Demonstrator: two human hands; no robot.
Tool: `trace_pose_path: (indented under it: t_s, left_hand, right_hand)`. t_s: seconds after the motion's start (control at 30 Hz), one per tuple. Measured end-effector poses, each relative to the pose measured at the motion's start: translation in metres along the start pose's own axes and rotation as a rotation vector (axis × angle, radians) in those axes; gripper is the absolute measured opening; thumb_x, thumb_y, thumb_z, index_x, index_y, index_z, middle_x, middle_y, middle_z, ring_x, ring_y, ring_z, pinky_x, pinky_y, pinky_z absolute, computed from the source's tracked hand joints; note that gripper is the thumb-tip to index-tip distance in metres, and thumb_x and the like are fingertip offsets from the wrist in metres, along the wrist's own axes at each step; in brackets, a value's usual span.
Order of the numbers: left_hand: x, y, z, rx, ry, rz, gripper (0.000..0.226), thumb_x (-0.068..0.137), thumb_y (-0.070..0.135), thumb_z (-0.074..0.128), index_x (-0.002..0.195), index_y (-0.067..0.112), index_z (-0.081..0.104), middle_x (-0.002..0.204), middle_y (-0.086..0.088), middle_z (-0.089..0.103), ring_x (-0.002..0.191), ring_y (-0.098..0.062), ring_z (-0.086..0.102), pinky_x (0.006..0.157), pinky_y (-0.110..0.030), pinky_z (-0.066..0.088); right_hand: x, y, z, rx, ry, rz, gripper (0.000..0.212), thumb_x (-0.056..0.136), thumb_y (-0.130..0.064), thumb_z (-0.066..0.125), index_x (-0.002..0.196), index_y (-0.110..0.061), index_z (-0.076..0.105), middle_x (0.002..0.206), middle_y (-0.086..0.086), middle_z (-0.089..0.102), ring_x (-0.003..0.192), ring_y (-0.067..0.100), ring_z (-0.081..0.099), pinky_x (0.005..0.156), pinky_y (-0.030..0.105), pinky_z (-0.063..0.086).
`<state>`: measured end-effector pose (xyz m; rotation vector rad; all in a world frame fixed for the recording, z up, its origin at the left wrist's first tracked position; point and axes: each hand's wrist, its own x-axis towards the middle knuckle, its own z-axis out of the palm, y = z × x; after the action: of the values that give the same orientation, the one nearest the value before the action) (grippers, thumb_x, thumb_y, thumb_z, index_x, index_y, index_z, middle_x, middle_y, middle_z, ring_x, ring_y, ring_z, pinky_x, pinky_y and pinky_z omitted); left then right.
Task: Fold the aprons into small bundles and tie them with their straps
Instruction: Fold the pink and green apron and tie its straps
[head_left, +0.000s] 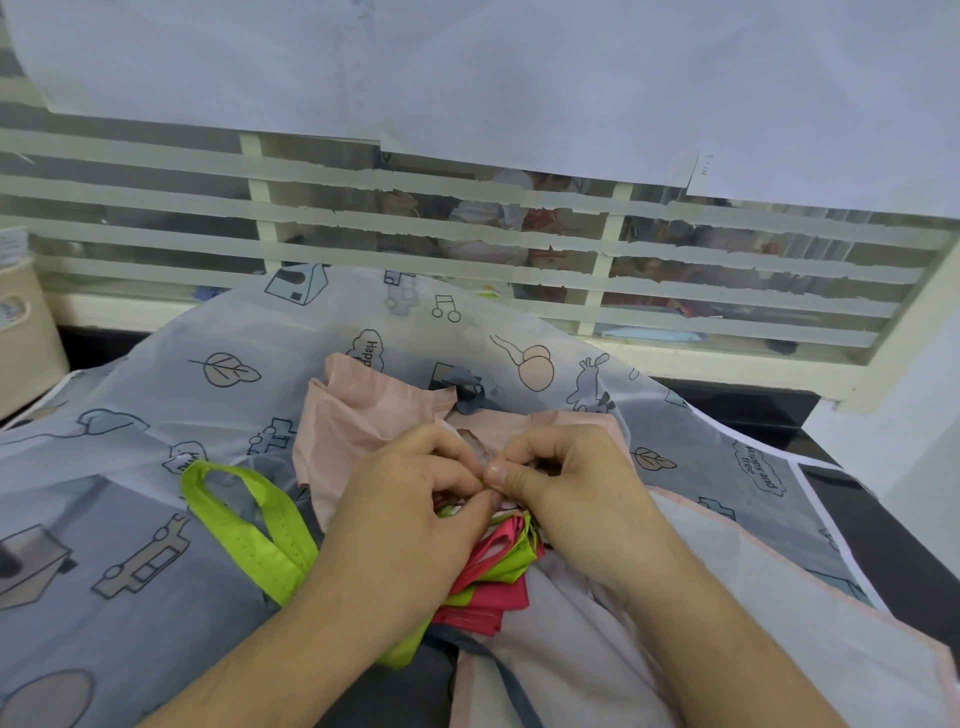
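Nearest the camera, two bare forearms reach in from the bottom edge and meet at the middle. The left hand (415, 499) has its fingers curled, thumb and forefinger pinching at the top of a small red bundle (491, 587). The right hand (561, 483) is curled too, its thumb pressed against the left fingertips on the same spot; what exactly lies between the tips is too small to tell.

The red bundle lies just under the hands, folded tight, its long axis running from the near left up toward the fingers on the far right. A lime-green strap (249, 535) crosses the bundle and passes under the left wrist, then runs out to the left in a loop lying flat, the loop's closed end pointing away to the far left.

Below the right forearm lies pale grey cloth with a dark grey strap (498, 670) trailing toward the camera.

Just beyond the hands sits a crumpled pink apron (363, 410). Everything rests on a wide, see-through printed apron (182, 364) with leaves, cars and houses, spread across a dark table (779, 410).

Farthest off stands a window with white bars (519, 239), white sheets (467, 67) hanging above it.
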<state>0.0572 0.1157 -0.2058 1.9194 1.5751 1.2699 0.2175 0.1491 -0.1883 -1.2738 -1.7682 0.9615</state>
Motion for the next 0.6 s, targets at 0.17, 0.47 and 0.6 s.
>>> trace_pose_path:
  t_s: [0.17,0.47,0.6]
  left_hand:
    - [0.009,0.003,-0.011,-0.336,-0.165,-0.288,0.017,0.087,0.015,0.076,0.071,0.013,0.081,0.101,0.013,0.073,0.087,0.0,0.069,0.075,-0.016,0.049]
    - [0.017,-0.005,-0.023,-0.642,-0.3,-0.436,0.02,0.092,-0.001,0.062,0.08,-0.005,0.078,0.1,-0.003,0.075,0.079,-0.015,0.068,0.071,-0.03,0.055]
    - [0.016,-0.013,-0.028,-0.617,-0.319,-0.43,0.015,0.074,0.014,0.071,0.076,0.0,0.078,0.097,-0.003,0.073,0.083,-0.019,0.066,0.08,-0.033,0.049]
  right_hand:
    - [0.0,0.002,-0.002,0.221,0.039,-0.008,0.019,0.089,-0.005,0.079,0.087,-0.024,0.082,0.076,0.02,0.07,0.064,0.02,0.061,0.059,0.029,0.049]
    - [0.003,0.007,-0.01,0.181,0.136,0.021,0.02,0.09,-0.001,0.076,0.083,-0.019,0.08,0.062,0.005,0.062,0.057,0.013,0.054,0.054,0.023,0.045]
    - [0.004,0.007,-0.014,0.073,0.185,0.019,0.027,0.09,0.003,0.073,0.08,-0.02,0.079,0.068,0.011,0.067,0.061,0.012,0.06,0.059,0.02,0.052]
